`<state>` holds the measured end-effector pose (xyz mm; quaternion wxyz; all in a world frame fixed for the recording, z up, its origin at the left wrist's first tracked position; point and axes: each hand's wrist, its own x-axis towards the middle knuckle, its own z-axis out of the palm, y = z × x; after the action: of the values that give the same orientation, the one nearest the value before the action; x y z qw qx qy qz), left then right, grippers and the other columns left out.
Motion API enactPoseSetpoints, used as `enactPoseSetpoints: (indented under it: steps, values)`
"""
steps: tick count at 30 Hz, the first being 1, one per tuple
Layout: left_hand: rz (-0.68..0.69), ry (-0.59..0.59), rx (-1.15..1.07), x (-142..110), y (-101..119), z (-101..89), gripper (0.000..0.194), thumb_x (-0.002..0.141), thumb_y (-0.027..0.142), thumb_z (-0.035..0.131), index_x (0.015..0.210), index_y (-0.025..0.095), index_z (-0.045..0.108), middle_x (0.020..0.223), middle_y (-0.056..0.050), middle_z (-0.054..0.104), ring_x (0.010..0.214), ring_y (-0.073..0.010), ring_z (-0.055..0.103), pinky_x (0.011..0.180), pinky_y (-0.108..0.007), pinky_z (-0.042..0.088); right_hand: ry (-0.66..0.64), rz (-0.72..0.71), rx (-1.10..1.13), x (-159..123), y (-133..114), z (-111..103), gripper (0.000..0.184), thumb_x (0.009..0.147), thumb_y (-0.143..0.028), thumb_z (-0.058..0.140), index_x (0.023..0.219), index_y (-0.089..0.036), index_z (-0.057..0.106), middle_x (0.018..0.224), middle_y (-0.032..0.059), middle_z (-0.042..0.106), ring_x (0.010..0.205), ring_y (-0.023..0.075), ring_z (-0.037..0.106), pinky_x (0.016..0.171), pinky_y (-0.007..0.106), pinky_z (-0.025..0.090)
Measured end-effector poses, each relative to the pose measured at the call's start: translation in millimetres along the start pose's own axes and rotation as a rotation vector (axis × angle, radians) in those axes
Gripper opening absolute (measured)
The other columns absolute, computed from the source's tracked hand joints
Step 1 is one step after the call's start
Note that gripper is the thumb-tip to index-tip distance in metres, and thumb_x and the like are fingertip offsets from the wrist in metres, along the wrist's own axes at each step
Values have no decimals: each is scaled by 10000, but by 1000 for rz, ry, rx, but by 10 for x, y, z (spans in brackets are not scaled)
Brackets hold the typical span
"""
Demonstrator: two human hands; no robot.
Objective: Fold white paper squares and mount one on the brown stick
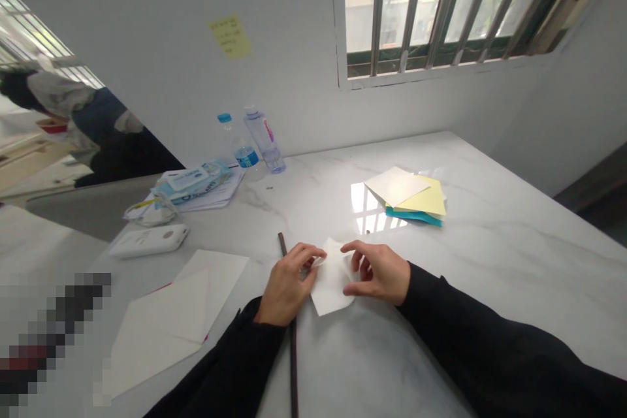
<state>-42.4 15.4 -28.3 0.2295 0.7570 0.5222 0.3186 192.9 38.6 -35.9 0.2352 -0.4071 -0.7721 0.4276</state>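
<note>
Your marble surface [514, 261] carries a stack of white, yellow and teal paper [414, 199], two plastic bottles [262, 144] beside a paper pile [196, 192], a white handheld device [148, 240], large white paper sheets [166, 320], a thin dark rod [292, 366] and a small white paper square [333, 281].

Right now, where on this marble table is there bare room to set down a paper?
The marble table is bare right of the right hand, below the stack of coloured paper. The far left is crowded: printed papers, a white device, two plastic bottles.
</note>
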Motion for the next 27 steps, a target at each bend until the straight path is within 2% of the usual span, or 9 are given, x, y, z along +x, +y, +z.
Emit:
enactPoseSetpoints:
  steps: [3,5,8,10,13,16,22,27]
  values:
    - [43,-5,-13,29,-40,-63,235,873,138,578,1004,261,730,984,-38,713,861,-212,673,813,-316,527,30,-131,-170,-27,11,-67,483,718,-186,820,1177,-210,672,856,4,603,680,146,569,654,287,470]
    - [50,-13,-25,35,-39,-54,243,870,126,585,999,261,740,983,-38,716,837,-205,675,790,-308,529,52,-196,-246,-44,39,-91,353,737,-127,785,1070,-232,735,910,29,614,769,171,594,714,308,488]
    - [57,-52,-9,21,-29,8,271,828,81,612,970,262,755,998,-41,714,876,-212,674,805,-316,525,-2,-253,-273,-78,91,-82,119,776,-164,778,875,-230,765,988,60,662,882,212,618,801,351,513]
    - [88,-83,13,8,-28,52,266,819,76,641,965,264,761,1035,-49,713,961,-231,664,870,-344,517,-47,-327,-272,-109,125,-59,28,814,-211,764,836,-221,751,1063,70,701,970,237,617,876,384,516]
    - [156,-140,2,-3,-31,88,223,856,115,676,996,266,763,1115,-53,711,1052,-238,641,954,-382,501,-106,-464,-289,-179,167,-26,60,863,-256,731,913,-226,744,1173,56,722,1160,270,586,1011,433,472]
    - [203,-190,-47,-5,-23,83,223,891,126,673,1050,261,754,1151,-42,718,1100,-219,630,994,-380,494,-170,-529,-336,-271,194,-18,136,921,-279,672,1041,-256,733,1238,31,716,1241,263,574,1047,441,443]
    - [245,-231,-61,-38,17,69,358,884,84,682,1207,238,691,1216,-28,731,1159,-192,636,1031,-352,504,-190,-536,-407,-367,203,-39,218,1010,-279,554,1185,-261,683,1317,39,689,1267,251,575,1046,439,440]
    - [239,-183,-50,-79,-19,119,425,857,6,668,1212,239,688,1208,-6,749,1137,-173,673,1016,-319,521,-72,-509,-301,-340,193,0,186,996,-260,581,1145,-243,691,1158,72,717,1128,233,612,981,397,487]
